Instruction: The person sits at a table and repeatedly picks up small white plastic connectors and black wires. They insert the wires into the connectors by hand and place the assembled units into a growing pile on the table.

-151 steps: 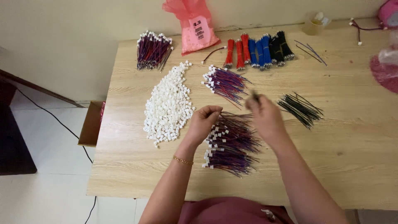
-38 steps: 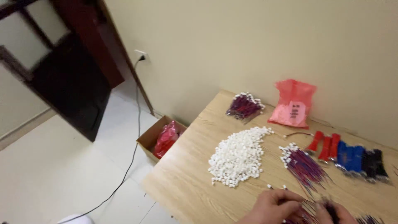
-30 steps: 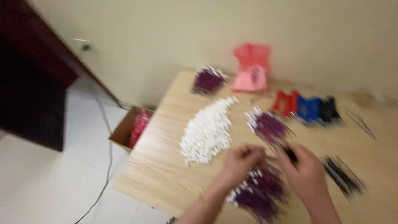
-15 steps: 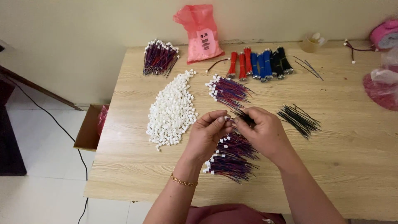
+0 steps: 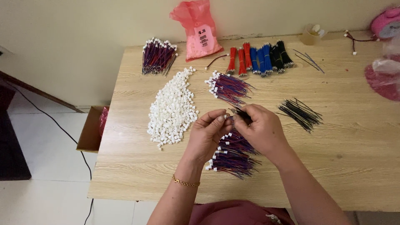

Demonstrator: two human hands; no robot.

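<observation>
A pale wooden plank-topped table (image 5: pixel 354 137) fills most of the view, standing against a cream wall. On it, left of centre, lies a long heap of small white plastic connector housings (image 5: pixel 173 110). Directly in front of the person lies a loose pile of short red-and-blue wires with white end plugs (image 5: pixel 233 156), partly covered by the hands. A similar fanned bunch of wired plugs (image 5: pixel 227 86) lies just beyond the hands, and a bundle of thin black wires (image 5: pixel 301 113) lies to the right, apart from them. At the far edge sit a pink plastic bag (image 5: pixel 198 29) and tied red, blue and black wire bundles (image 5: pixel 258 58). The left hand (image 5: pixel 206 135) is curled, its thumb and forefinger pinching a tiny white plug. The right hand (image 5: pixel 260 129) is closed around a few dark wires, meeting the left fingertips above the near pile.
</observation>
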